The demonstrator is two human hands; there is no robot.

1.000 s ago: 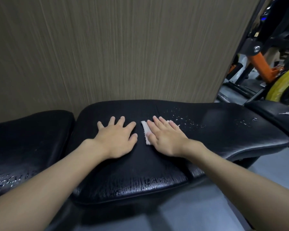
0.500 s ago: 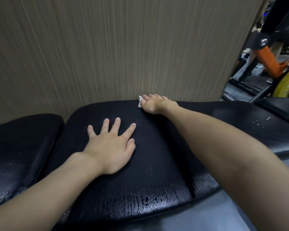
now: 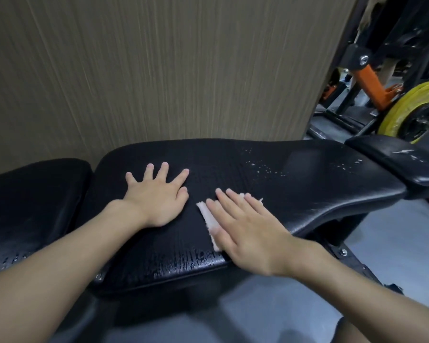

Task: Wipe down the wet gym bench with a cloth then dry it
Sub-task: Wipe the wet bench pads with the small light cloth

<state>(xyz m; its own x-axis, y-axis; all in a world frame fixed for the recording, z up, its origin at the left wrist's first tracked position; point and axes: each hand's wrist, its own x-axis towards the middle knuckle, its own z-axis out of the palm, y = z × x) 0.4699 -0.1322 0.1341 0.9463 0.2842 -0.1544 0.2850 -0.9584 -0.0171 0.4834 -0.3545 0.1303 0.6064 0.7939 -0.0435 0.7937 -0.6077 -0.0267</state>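
Note:
A black padded gym bench (image 3: 307, 184) stretches across the view, with water drops on its far right part and wet streaks along its near edge. My left hand (image 3: 156, 196) lies flat on the pad with fingers spread, holding nothing. My right hand (image 3: 243, 224) presses flat on a small white cloth (image 3: 209, 219), which lies on the pad near the front edge. Most of the cloth is hidden under my palm and fingers.
A second black pad (image 3: 32, 194) adjoins on the left, wet at its near edge. A beige panel wall (image 3: 159, 70) rises right behind the bench. To the right are another pad (image 3: 394, 157), a yellow weight plate (image 3: 416, 112) and orange-black machine frames (image 3: 372, 80). Grey floor lies below.
My right hand has drawn the cloth back from the far edge of the pad to near the front edge. My left hand has stayed flat in about the same place.

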